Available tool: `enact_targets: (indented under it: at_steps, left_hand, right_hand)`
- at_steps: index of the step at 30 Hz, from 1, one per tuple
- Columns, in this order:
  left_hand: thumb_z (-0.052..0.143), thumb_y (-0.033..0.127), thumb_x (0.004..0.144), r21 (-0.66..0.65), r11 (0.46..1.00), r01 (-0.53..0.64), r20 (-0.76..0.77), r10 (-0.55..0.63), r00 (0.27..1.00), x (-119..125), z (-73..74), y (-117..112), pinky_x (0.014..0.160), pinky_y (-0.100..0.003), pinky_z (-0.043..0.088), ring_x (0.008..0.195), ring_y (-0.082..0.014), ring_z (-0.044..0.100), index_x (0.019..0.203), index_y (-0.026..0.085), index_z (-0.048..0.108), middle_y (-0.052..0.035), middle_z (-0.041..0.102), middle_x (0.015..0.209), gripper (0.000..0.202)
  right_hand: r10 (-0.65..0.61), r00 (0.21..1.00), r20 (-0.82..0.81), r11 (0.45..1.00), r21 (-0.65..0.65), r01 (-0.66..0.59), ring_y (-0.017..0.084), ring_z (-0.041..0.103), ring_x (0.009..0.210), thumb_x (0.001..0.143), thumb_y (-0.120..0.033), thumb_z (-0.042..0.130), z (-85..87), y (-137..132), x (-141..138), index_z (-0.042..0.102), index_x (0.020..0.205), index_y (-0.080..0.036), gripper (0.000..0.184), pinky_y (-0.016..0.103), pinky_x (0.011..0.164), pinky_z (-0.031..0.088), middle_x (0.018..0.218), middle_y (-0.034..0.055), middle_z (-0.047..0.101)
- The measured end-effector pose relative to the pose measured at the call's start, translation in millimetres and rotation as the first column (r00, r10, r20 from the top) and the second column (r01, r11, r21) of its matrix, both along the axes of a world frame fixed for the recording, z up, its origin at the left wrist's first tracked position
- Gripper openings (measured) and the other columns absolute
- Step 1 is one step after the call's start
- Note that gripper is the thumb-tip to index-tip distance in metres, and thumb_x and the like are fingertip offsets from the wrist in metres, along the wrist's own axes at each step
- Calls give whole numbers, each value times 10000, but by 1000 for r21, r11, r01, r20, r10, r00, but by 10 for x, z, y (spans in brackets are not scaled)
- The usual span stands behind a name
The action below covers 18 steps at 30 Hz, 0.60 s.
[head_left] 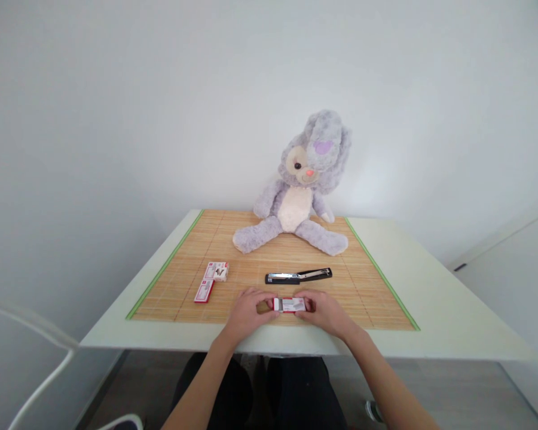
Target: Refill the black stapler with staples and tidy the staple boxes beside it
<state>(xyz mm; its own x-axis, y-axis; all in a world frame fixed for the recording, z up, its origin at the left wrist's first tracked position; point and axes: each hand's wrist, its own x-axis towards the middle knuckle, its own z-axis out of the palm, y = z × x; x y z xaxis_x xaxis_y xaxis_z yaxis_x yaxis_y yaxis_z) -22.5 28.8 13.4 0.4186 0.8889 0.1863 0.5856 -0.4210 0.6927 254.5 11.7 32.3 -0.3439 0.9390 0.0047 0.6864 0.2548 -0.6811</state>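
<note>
Between my two hands, near the front of the bamboo mat, is a small red-and-white staple box (289,304). Its left end looks partly slid out, with something grey showing there. My left hand (247,312) pinches that end between thumb and fingers. The other end is gripped by my right hand (323,310) in the same way. Just beyond the box lies a black stapler (283,279), opened out flat with its metal inside showing. Over to the left, two more small boxes, a white-and-red one (217,271) and a flatter red-edged one (204,292), lie touching or nearly so.
A grey plush rabbit (295,209) sits at the back of the bamboo mat (372,292), against the wall. The mat covers much of the white table (452,316). A white cable (38,327) crosses the table's left front corner.
</note>
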Motion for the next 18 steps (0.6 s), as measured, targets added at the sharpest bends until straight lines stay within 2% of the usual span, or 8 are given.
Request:
enact_targets:
  at_steps: [5,9,13,18]
  left_hand:
    - [789,486,813,19,1000,8,-2,-8,1000,11,10,-6,956,-400,428,1018,-255,628,1169,371,757,8,770,1039,376]
    - [784,493,815,42,999,-2,-14,3,1000,14,0,-12,965,-424,427,1043,-270,625,1185,390,750,13,770,1074,386]
    - [777,503,817,45,999,-13,-17,14,1000,20,13,-15,943,-416,437,1025,-269,629,1192,387,749,7,769,1050,393]
    - [766,493,835,46,999,5,-11,-4,1000,32,19,-25,940,-403,446,1041,-261,631,1178,373,751,4,767,1098,364]
  right_hand:
    - [47,999,28,999,24,-47,131,549,666,844,-301,734,76,38,-177,745,1064,-264,223,237,617,352,740,-44,621]
    - [36,997,74,999,28,-38,133,555,675,819,-285,753,153,38,-257,748,1040,-263,223,235,616,346,739,-47,630]
    - [9,999,49,999,44,-11,146,595,721,822,-358,767,234,24,-347,728,1169,-268,360,240,637,378,852,-21,712]
    - [23,1000,16,997,73,-24,156,645,767,878,-440,729,271,9,-429,770,1147,-292,310,251,695,425,941,-4,774]
